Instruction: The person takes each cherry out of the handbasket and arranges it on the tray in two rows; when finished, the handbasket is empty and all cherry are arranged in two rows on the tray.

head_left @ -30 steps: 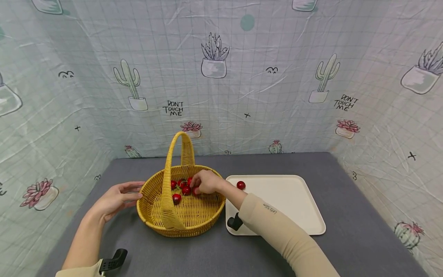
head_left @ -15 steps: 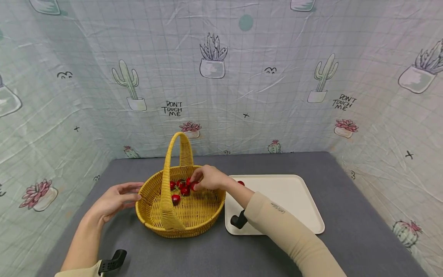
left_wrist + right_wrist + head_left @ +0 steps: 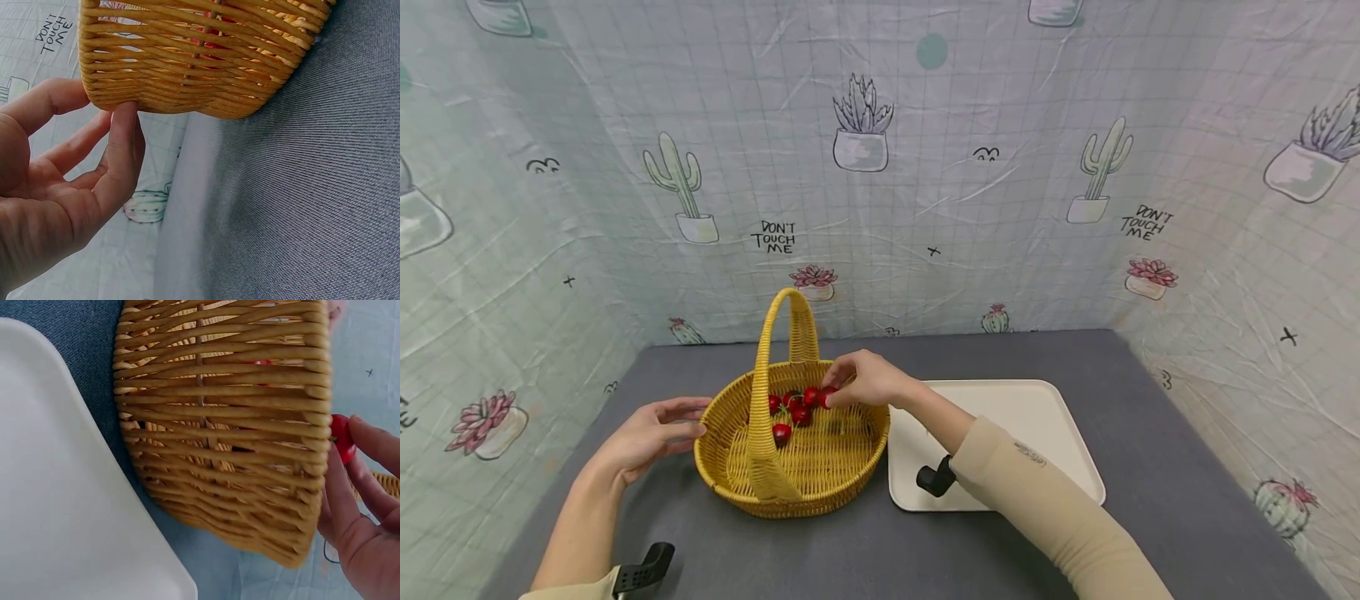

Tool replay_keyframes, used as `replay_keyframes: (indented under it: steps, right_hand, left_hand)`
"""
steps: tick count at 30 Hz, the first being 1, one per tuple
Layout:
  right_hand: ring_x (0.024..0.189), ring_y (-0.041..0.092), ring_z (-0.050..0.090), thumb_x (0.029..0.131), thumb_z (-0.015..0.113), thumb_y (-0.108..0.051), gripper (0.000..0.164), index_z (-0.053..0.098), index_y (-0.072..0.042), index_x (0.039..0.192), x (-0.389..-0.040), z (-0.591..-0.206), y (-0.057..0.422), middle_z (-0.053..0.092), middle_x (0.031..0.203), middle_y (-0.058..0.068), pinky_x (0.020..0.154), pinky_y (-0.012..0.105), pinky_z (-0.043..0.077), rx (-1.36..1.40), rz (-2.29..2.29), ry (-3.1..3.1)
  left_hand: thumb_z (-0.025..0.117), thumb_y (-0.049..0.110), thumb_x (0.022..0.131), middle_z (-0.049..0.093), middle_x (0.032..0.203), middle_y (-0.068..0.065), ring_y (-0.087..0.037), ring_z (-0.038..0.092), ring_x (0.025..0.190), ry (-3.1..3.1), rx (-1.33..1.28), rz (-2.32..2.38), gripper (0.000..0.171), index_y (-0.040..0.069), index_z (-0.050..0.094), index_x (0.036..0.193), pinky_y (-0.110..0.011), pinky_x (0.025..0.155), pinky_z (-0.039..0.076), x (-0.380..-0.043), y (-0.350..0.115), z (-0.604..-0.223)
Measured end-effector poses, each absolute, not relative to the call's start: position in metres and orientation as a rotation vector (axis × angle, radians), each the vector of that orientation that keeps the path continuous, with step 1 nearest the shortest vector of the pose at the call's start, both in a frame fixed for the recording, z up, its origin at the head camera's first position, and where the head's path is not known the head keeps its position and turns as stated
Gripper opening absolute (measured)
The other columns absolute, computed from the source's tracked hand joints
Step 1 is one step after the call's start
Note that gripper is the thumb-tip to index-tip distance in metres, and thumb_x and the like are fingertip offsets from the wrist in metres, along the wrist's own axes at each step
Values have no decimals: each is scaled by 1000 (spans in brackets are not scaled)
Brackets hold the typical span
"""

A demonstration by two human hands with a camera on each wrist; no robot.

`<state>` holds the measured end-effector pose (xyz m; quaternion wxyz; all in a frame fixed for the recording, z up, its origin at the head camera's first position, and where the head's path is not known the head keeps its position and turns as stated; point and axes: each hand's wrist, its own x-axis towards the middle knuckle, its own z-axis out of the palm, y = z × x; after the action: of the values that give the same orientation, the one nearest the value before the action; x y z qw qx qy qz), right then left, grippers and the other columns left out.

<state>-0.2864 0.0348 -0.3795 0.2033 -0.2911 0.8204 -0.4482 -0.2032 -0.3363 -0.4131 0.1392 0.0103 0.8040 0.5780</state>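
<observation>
"Which step is in hand?"

"I'd say handling a single cherry point(image 3: 344, 436) at the basket. The right hand point(image 3: 867, 382) pinches it between thumb and fingertips, beside the far right part of the rim."

"Touching the rim?"

"I can't tell. The wrist view shows it just above that edge."

"And the left hand point(image 3: 651, 435)?"

"Fingers apart, tips against the outside of the yellow wicker basket point(image 3: 820, 505) at its left end. It isn't wrapped round anything; it seems to be steadying."

"What does the next move call for?"

"A light, sure pinch, I think, and enough height to clear the rim and the tall handle point(image 3: 766, 400). The other cherries point(image 3: 801, 415) lie together inside, so a nudge could scatter them."

"Where does everything stand?"

"The basket is towards the left edge of the desk point(image 3: 812, 558), short of the far edge. The cream tray point(image 3: 1022, 417) lies just right of it, partly under the right arm."

"And around that?"

"Dark grey woven fabric on top; wrinkled pale cloth point(image 3: 925, 292) printed with cacti rises behind the far, left and right edges."
</observation>
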Motion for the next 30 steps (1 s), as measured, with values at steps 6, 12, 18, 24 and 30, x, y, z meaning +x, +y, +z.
replay_keyframes:
  steps: [6,12,18,24,30]
  right_hand:
    - [101,22,64,91,81,-15,25,73,-9,114,-285,-376,51,70,104,2,82,32,56,-777,-1340,2256]
    - [100,20,66,91,80,-15,27,73,-8,116,-286,-374,70,72,106,4,85,34,57,-771,-1411,2249]
    - [97,23,68,90,78,-9,26,72,-4,115,-285,-373,88,71,106,8,86,39,59,-674,-1509,2212]
    - [97,25,68,91,77,-6,26,69,-2,116,-287,-378,107,70,109,13,94,50,56,-596,-1598,2167]
    - [97,25,67,91,75,-5,27,68,0,117,-288,-381,126,68,110,13,93,45,57,-536,-1645,2167]
  left_hand:
    - [71,16,99,46,147,-25,-13,63,112,2324,27,1668,65,-9,40,152,-43,96,56,-203,-336,-414]
    - [72,16,99,46,147,-25,-12,63,111,2328,14,1661,67,-8,40,152,-43,96,56,-203,-336,-413]
    - [72,16,99,47,147,-25,-11,63,111,2324,5,1663,67,-9,40,152,-43,96,56,-203,-334,-412]
    - [72,15,98,47,146,-25,-11,63,110,2324,10,1666,66,-9,41,152,-42,95,56,-203,-334,-411]
    - [72,14,98,47,145,-26,-11,64,109,2333,21,1676,66,-9,42,151,-40,93,57,-202,-334,-412]
